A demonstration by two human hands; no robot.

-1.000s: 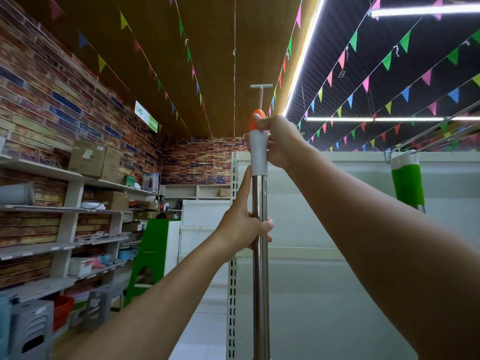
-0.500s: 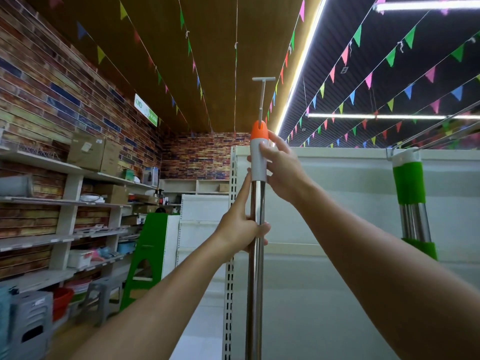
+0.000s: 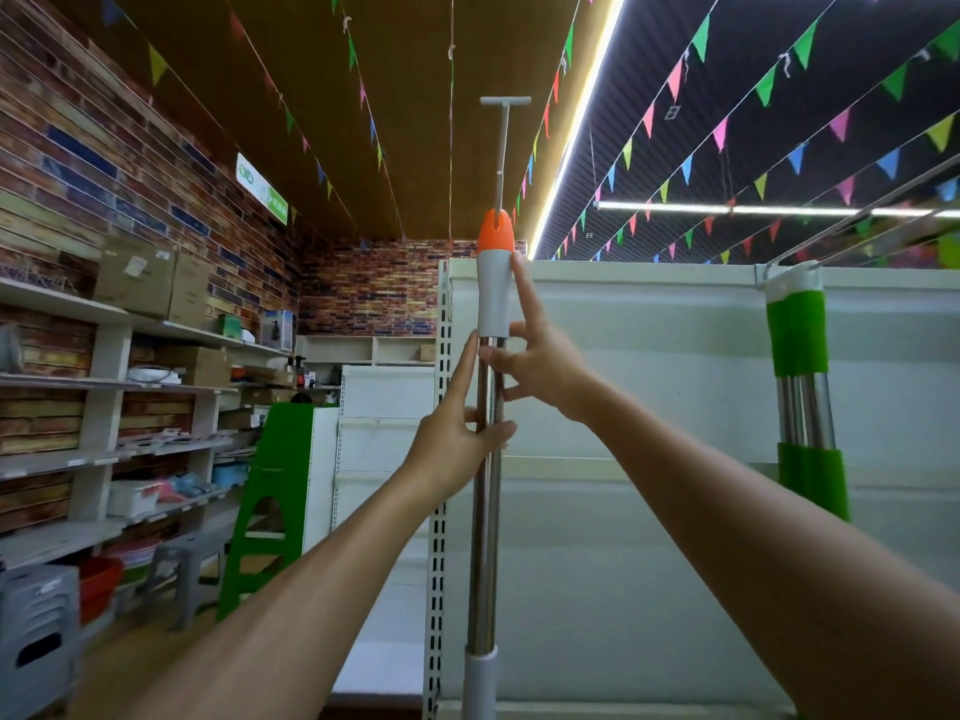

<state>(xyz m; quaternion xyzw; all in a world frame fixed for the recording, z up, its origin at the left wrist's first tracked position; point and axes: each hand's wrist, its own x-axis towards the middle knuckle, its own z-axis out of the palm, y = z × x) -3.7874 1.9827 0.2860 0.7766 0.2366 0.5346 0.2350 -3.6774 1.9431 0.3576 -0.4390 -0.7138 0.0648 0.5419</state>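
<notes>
The steel pole (image 3: 485, 537) stands upright at the middle of the view, just in front of a white shelving panel (image 3: 649, 356). A grey sleeve (image 3: 493, 298) with an orange tip (image 3: 496, 232) caps it, and a thin T-handled rod (image 3: 504, 142) rises out of the tip towards the ceiling. The left hand (image 3: 454, 444) grips the bare metal below the sleeve, fingers curled round it and thumb lying straight up along the pole. The right hand (image 3: 545, 368) sits higher, with its fingers spread loosely. Its index finger points straight up along the sleeve's right side, its thumb tip rests on the pole just under the sleeve, and its other fingers are half bent beside the pole without wrapping it. To the right, well apart, a green-sleeved pole (image 3: 802, 387) hangs against the panel. Stocked wall shelves (image 3: 104, 387) and a green step stool (image 3: 270, 491) stand to the left.
</notes>
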